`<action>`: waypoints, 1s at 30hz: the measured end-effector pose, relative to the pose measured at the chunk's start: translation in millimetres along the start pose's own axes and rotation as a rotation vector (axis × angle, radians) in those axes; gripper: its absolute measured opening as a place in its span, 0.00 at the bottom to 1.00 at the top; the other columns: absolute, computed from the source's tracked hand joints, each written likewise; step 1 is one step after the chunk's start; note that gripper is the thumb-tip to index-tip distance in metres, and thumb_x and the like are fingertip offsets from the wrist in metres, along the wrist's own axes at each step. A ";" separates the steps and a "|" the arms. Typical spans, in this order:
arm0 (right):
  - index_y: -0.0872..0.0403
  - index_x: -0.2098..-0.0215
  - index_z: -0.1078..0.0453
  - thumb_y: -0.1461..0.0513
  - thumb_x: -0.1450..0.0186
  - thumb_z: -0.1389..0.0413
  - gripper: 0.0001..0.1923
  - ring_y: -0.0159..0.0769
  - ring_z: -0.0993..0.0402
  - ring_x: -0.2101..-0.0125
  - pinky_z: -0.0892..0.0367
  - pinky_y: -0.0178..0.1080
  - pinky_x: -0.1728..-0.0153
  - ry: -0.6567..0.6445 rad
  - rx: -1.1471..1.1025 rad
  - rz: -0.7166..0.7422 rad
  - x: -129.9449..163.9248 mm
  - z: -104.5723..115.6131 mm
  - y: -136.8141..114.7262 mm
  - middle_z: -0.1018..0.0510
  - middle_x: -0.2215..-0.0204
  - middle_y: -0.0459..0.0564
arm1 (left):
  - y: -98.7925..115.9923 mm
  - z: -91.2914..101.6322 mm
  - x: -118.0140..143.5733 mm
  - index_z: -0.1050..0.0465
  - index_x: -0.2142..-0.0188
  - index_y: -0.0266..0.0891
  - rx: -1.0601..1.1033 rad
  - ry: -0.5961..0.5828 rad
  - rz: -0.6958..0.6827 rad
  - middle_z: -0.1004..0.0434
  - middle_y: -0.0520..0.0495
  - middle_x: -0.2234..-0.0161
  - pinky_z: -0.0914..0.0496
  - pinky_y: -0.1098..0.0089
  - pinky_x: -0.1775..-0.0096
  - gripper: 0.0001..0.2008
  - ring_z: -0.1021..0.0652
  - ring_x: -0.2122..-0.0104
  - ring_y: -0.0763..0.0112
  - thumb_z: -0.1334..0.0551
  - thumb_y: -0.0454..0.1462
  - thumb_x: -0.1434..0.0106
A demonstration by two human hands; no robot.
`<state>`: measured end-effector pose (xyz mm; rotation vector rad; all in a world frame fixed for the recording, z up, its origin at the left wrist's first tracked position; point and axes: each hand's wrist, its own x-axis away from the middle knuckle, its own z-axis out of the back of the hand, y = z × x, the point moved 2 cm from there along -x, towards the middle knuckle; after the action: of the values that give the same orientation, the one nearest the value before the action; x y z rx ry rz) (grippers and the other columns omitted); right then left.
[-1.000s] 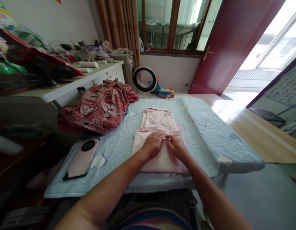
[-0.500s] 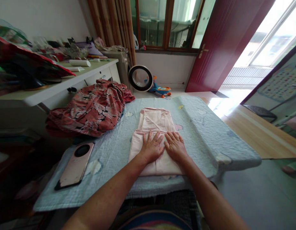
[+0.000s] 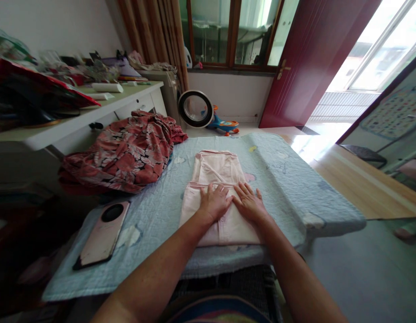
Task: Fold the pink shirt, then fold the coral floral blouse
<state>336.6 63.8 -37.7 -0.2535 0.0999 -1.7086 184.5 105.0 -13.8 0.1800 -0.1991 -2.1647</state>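
A pale pink garment [image 3: 224, 229], folded into a flat stack with a narrower part at its far end, lies in front of me. Small buttons show down its near section, so it looks like a shirt. My left hand [image 3: 214, 202] rests flat on the near section, fingers spread toward the fold line. Beside it, my right hand [image 3: 250, 202] also presses flat on the cloth, fingers stretched out. The thumbs nearly meet. Under the garment is a light blue quilted cover [image 3: 157, 220] with cloud shapes.
A heap of red floral cloth [image 3: 127, 152] sits to the left, with a pink phone [image 3: 102, 233] nearer me. Beyond the heap is a cluttered white desk [image 3: 134, 96]. A washing machine's round door [image 3: 196, 109] stands open at the back, near a blue ride-on toy [image 3: 224, 123].
My right hand has slid slightly to the right, and its fingers are a little more spread. The left hand stays nearly in place. The view has shifted slightly.
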 end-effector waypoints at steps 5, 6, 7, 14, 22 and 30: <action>0.48 0.28 0.53 0.45 0.28 0.65 0.34 0.43 0.62 0.30 0.65 0.60 0.34 -0.017 0.015 -0.060 -0.7 1.0 11.0 0.56 0.28 0.48 | 0.2 -9.7 -3.7 0.32 0.43 0.46 -0.023 0.096 -0.009 0.31 0.46 0.40 0.52 0.34 0.38 0.20 0.40 0.37 0.46 0.48 0.44 0.31; 0.48 0.28 0.54 0.45 0.28 0.65 0.34 0.44 0.62 0.30 0.65 0.60 0.34 -0.017 0.019 -0.078 -0.8 1.3 13.9 0.56 0.28 0.49 | -1.4 -12.2 -3.6 0.33 0.42 0.46 -0.018 0.097 -0.016 0.32 0.46 0.39 0.53 0.34 0.38 0.20 0.42 0.36 0.46 0.48 0.43 0.31; 0.48 0.28 0.54 0.45 0.28 0.65 0.34 0.45 0.62 0.30 0.65 0.61 0.35 -0.015 0.021 -0.096 -1.0 1.5 17.0 0.56 0.28 0.49 | -3.3 -14.5 -3.5 0.34 0.41 0.47 -0.010 0.089 -0.019 0.33 0.46 0.38 0.53 0.34 0.38 0.21 0.43 0.35 0.47 0.48 0.43 0.31; 0.52 0.30 0.48 0.51 0.28 0.58 0.31 0.48 0.53 0.32 0.57 0.57 0.36 0.066 -0.035 -0.178 -7.2 7.3 40.6 0.46 0.30 0.54 | -9.3 -19.5 -4.6 0.39 0.37 0.53 0.006 0.037 -0.020 0.45 0.47 0.32 0.52 0.33 0.39 0.27 0.49 0.33 0.45 0.50 0.54 0.32; 0.55 0.61 0.24 0.66 0.36 0.49 0.12 0.37 0.27 0.60 0.37 0.36 0.57 0.302 -0.232 0.019 -33.3 31.9 17.9 0.21 0.62 0.52 | -8.2 -19.7 -5.0 0.39 0.36 0.52 0.017 0.029 -0.011 0.47 0.47 0.31 0.52 0.34 0.39 0.29 0.50 0.33 0.43 0.50 0.55 0.33; 0.54 0.66 0.25 0.64 0.35 0.48 0.09 0.34 0.29 0.64 0.40 0.34 0.64 0.267 -0.222 -0.030 -45.7 11.7 -4.5 0.22 0.65 0.51 | -7.5 -19.0 -4.3 0.39 0.36 0.52 0.018 0.031 -0.001 0.46 0.47 0.31 0.53 0.35 0.38 0.29 0.49 0.32 0.45 0.50 0.54 0.33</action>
<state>341.1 110.4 -30.5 -0.1905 0.4868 -1.7544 184.7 111.4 -33.8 0.2243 -0.2012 -2.1605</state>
